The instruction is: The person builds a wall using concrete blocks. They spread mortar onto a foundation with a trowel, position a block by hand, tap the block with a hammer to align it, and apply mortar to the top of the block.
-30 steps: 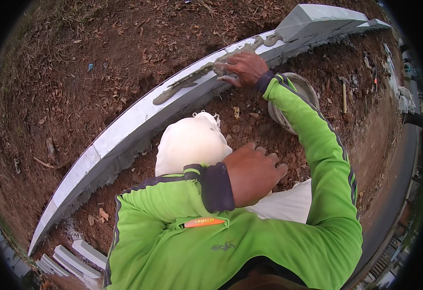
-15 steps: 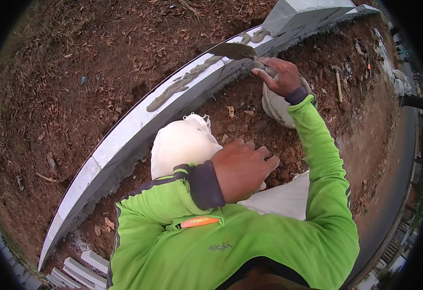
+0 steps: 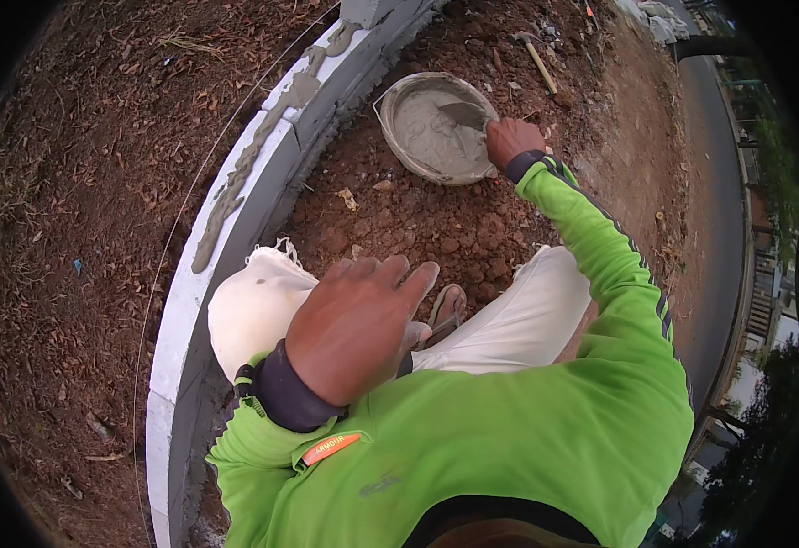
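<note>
My right hand [image 3: 515,142] is closed round the handle of a trowel [image 3: 462,113] at the right rim of a round bucket [image 3: 401,155]. The trowel's blade dips into wet grey mortar [image 3: 425,119] in that bucket. Over my white-trousered knee, my left hand [image 3: 349,324] hovers with its fingers loosely bent and apart, nothing visible in it. To the left curves a low wall of white blocks [image 3: 173,361], with a lumpy strip of mortar [image 3: 244,169] along its upper part.
A hammer [image 3: 539,66] lies on the soil beyond the bucket. A thin string line [image 3: 174,224] runs beside the wall's outer edge. My sandalled foot [image 3: 446,310] rests on loose clods. Dry leaves cover the ground at left; a road [image 3: 712,210] passes at right.
My right hand has carried the trowel from above the wall to the bucket, its blade now in the mortar. The view has turned, and my left hand appears nearer.
</note>
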`<action>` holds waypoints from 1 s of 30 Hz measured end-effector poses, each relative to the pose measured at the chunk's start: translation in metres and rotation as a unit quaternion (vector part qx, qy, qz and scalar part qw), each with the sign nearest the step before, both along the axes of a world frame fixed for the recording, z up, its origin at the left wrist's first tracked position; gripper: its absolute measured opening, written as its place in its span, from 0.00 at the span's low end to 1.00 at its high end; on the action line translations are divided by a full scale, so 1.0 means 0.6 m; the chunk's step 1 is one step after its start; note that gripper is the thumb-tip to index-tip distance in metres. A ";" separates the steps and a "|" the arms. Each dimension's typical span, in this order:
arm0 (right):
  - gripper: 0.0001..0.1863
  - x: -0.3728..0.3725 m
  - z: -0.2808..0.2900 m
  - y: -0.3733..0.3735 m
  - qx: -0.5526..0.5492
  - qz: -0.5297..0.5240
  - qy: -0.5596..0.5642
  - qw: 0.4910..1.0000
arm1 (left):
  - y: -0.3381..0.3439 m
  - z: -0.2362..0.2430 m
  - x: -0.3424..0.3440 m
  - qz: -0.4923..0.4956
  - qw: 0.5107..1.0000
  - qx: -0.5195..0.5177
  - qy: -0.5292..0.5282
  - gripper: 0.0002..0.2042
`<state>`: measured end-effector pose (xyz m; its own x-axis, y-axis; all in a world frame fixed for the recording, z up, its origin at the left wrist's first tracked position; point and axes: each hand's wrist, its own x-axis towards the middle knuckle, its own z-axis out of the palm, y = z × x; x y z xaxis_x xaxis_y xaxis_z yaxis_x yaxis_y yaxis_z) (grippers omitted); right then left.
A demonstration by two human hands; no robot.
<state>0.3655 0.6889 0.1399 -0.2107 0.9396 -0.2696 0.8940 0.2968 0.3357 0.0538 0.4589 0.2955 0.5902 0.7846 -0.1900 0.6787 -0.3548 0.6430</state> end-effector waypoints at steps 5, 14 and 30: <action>0.21 0.036 -0.064 -0.018 -0.059 0.002 0.104 0.993 | -0.005 0.001 0.002 -0.002 1.000 -0.015 0.003 0.30; 0.26 0.137 0.012 -0.039 -0.299 -0.300 0.590 0.688 | 0.010 -0.027 -0.006 0.005 1.000 0.001 0.001 0.30; 0.23 -0.609 0.077 -0.174 -0.166 0.535 0.293 0.775 | -0.137 0.027 0.036 0.301 0.950 0.039 0.074 0.20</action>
<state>0.0004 0.5844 0.1864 -0.9989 0.0417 -0.0222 0.0464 0.9562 -0.2889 0.0751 0.3768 0.3118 0.0016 0.9865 -0.1635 0.8549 0.0835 0.5121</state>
